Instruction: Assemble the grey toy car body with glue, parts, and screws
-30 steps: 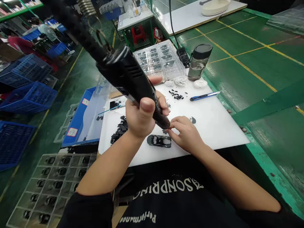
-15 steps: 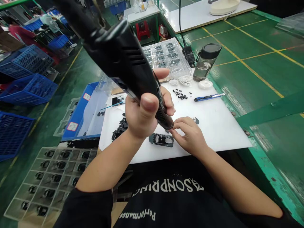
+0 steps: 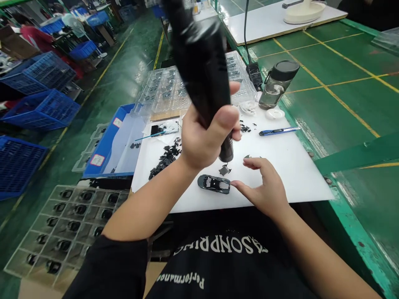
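Observation:
My left hand (image 3: 201, 139) is wrapped round a black electric screwdriver (image 3: 207, 79), held upright with its narrow end pointing down. Below that end lies a small dark piece (image 3: 225, 170) on the white board (image 3: 289, 166). Just in front of it sits a dark toy car (image 3: 214, 184) with a glossy black roof. My right hand (image 3: 269, 187) is open, thumb and fingers spread apart; its thumb tip is at the car's right end, and I cannot tell whether they touch. Another small piece is partly hidden behind its fingers.
Dark pieces (image 3: 165, 160) are heaped at the board's left, beside a blue bin (image 3: 89, 168). Clear compartment trays (image 3: 162, 85) stand behind. A blue cutter knife (image 3: 279, 131), a white case (image 3: 275, 113) and a bottle (image 3: 277, 85) are at right. Another compartment tray (image 3: 57, 199) sits lower left.
My right hand has drawn back from the screwdriver's tip and its fingers have opened. The screwdriver has become more upright, and the small dark piece under it now shows.

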A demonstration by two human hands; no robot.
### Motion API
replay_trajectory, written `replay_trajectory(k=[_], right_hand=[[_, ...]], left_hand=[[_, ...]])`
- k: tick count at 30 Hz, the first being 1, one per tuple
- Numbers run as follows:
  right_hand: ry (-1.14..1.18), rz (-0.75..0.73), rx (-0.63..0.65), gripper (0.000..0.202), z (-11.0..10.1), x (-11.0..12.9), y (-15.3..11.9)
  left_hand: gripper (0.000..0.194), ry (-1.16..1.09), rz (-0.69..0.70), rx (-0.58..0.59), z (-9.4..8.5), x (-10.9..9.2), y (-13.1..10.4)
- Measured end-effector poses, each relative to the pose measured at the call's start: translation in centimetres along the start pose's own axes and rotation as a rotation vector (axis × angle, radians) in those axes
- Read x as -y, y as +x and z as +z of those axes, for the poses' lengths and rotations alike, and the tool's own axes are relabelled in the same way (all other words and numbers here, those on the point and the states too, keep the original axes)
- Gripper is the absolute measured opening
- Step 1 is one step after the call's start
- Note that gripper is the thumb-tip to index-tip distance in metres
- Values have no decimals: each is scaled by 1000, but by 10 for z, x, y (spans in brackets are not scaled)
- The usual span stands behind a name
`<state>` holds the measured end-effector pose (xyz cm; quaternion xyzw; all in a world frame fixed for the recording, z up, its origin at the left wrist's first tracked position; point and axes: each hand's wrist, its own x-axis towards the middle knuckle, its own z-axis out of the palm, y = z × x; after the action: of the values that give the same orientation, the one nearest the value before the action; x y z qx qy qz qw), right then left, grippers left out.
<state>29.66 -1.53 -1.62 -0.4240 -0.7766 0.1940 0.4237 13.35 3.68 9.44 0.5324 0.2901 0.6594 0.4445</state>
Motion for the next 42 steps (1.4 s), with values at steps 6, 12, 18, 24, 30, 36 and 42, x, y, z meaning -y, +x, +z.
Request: replay_trajectory(k=[6,12,18,24,30,36,42], right_hand=[[-119,-166,284,52,41,10,-18],[-206,-216,375,44,61,10,-15],[364,251,365,38,32,22,-8],[1335,809,507,40,31,44,-10],[1395,872,460,42,44,52,-19],[1333,870,437,44,42,54,-24],[1332,796,425,43,42,55,-26]], left_hand=[[16,215,80,-28,14,-12,38],[21,511,306,5,2,-33,48],[42,649,228,0,-59,-21,-37],[39,713,49,168,-87,12,-115],[31,794,36,59,-75,16,-124],[28,894,114,29,-67,14,-127],[31,885,-247,127,-69,1,-122]])
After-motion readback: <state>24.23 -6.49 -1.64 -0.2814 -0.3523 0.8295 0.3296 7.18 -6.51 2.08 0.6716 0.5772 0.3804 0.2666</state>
